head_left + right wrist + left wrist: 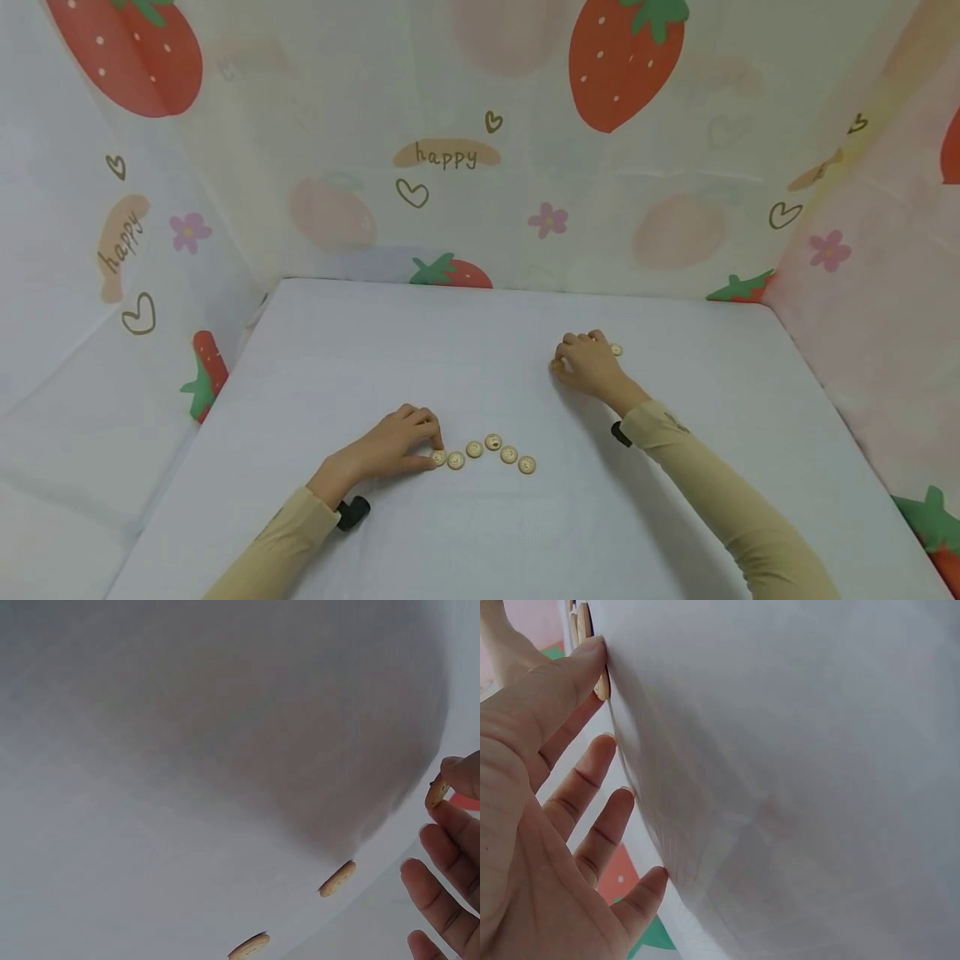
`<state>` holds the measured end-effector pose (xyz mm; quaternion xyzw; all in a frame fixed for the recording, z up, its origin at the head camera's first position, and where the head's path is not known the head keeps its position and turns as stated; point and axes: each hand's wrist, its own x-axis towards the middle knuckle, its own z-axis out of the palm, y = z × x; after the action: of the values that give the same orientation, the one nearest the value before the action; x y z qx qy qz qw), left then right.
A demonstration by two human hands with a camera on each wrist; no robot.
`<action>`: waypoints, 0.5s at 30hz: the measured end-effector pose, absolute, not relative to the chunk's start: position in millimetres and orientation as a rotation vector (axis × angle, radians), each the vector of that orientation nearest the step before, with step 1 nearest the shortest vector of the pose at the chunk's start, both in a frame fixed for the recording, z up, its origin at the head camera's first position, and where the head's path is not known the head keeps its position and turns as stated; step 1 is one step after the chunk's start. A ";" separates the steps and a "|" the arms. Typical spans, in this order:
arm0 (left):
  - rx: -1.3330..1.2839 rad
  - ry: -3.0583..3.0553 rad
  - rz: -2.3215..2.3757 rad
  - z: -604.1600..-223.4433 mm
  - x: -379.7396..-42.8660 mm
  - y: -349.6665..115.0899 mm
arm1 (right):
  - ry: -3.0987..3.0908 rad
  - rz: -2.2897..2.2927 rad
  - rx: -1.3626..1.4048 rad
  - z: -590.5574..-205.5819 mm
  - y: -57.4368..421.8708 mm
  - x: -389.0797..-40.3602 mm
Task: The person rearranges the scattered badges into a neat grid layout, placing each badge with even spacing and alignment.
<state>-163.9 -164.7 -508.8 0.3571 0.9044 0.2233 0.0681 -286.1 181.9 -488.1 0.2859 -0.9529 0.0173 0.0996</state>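
Several small round biscuits [492, 442] lie in a bent, arch-like row on the white table. At the row's left end, my left hand [393, 442] pinches a biscuit [603, 688] between thumb and index finger, flat at the tabletop. Its other fingers spread out with their tips close to the table. Farther back and to the right, my right hand [592, 367] holds another biscuit [436, 792] by its edge between thumb and forefinger. Beside that hand lies a loose biscuit [616, 350], partly hidden by it in the head view. The right wrist view shows a second loose biscuit [249, 946].
The white-covered table [420, 350] is bordered by a printed cloth backdrop [525, 175] with strawberries, hearts and flowers at the back and both sides. A black wrist device [352, 512] sits under the left wrist, and another [621, 433] under the right.
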 end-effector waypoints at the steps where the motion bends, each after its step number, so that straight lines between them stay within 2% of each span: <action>1: 1.077 2.726 0.672 -508.9 -163.9 -164.7 | -2.821 0.045 0.838 -488.8 182.1 -287.6; 15: 1.055 2.725 0.662 -511.8 -165.8 -164.8 | -2.865 0.074 0.773 -489.6 180.1 -307.1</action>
<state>-165.8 -164.8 -511.8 0.3513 0.9071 0.2203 0.0727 -307.1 180.1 -489.6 0.2595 -0.9615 0.0247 0.0867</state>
